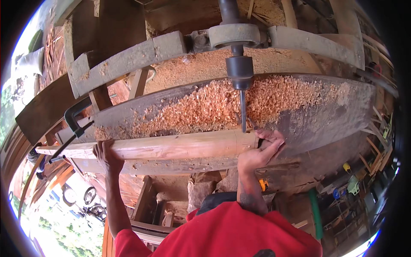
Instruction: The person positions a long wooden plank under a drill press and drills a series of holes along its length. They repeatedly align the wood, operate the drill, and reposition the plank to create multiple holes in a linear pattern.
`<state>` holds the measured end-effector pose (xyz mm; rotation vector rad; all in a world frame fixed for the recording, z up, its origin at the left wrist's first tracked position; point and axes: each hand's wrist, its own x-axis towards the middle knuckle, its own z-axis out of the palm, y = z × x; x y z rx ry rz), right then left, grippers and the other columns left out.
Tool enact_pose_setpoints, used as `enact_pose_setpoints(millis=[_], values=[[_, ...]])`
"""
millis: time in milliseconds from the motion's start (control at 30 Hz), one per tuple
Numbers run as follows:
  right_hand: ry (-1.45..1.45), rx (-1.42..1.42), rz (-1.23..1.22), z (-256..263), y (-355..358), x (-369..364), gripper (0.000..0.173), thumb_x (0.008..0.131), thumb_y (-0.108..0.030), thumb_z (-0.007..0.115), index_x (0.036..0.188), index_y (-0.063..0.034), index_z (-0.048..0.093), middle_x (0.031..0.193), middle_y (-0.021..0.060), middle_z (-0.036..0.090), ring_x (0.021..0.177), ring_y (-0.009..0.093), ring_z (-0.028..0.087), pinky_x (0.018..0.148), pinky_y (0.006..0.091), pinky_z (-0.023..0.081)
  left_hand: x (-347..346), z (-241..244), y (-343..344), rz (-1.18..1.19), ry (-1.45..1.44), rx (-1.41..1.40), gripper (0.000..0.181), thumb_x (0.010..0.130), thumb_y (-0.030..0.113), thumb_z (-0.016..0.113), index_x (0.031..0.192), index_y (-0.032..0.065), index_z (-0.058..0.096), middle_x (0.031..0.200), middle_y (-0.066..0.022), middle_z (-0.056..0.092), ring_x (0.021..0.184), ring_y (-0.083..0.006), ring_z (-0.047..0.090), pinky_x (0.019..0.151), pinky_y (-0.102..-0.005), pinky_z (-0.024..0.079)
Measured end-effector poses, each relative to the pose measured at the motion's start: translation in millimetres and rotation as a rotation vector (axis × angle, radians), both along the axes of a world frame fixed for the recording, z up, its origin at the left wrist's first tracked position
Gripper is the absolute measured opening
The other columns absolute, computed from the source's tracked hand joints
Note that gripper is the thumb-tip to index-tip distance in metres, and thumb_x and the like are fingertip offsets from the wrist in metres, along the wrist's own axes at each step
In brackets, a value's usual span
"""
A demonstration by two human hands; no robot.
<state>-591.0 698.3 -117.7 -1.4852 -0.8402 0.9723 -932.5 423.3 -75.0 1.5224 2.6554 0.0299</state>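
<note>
A squared wooden beam [179, 146] lies lengthwise across a worktable [324, 125], with pencil-like lines marked near its right end. My left hand [109, 155] grips the beam left of its middle, fingers over the far edge. At the right end, my right hand [269, 144] holds the beam with bent fingers, close to a drill bit [243, 110]. The bit hangs from a dark chuck [239, 69], and its tip meets the beam's top near the far edge. Whether the tip has entered the wood is hard to tell.
Wood shavings [208, 101] are heaped behind the beam. A metal clamp [73, 122] stands at the left end. A thick wooden rail [125, 61] crosses beyond the table, beside the drill's collar [234, 34]. Parked motorcycles [93, 205] show at lower left.
</note>
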Motion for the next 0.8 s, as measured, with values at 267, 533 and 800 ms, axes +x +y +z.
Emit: enact_pose_setpoints(millis=[267,533,800], values=[[-0.052,0.094,-0.114,-10,2,-7,0.047,0.113,-0.041,0.031,0.117,-0.0001,0.053,0.098,0.0176,0.064,0.091,0.026,0.066,0.089,0.0389,0.059,-7,-4,-4,-0.007,0.003,-0.033,0.02,0.096,0.025,0.06,0.103,0.0061,0.063,0.099,-0.014,0.065,0.098,-0.0356,0.06,0.095,-0.0491,0.04],[-0.084,0.153,-0.074,-9,15,-13,0.052,0.114,-0.043,0.03,0.119,0.0025,0.054,0.105,0.0172,0.064,0.103,0.031,0.066,0.102,0.0495,0.057,-8,0,12,0.024,-0.014,-0.012,0.024,0.093,0.027,0.064,0.105,0.0069,0.063,0.1,-0.014,0.064,0.098,-0.0367,0.059,0.096,-0.0504,0.039],[0.069,0.143,-0.084,-15,18,-14,0.051,0.113,-0.045,0.032,0.115,0.0009,0.055,0.102,0.0173,0.063,0.096,0.03,0.065,0.092,0.046,0.057,-11,1,14,0.042,0.013,-0.011,0.027,0.083,0.021,0.072,0.104,0.009,0.062,0.101,-0.0119,0.064,0.097,-0.0364,0.06,0.096,-0.0502,0.041]])
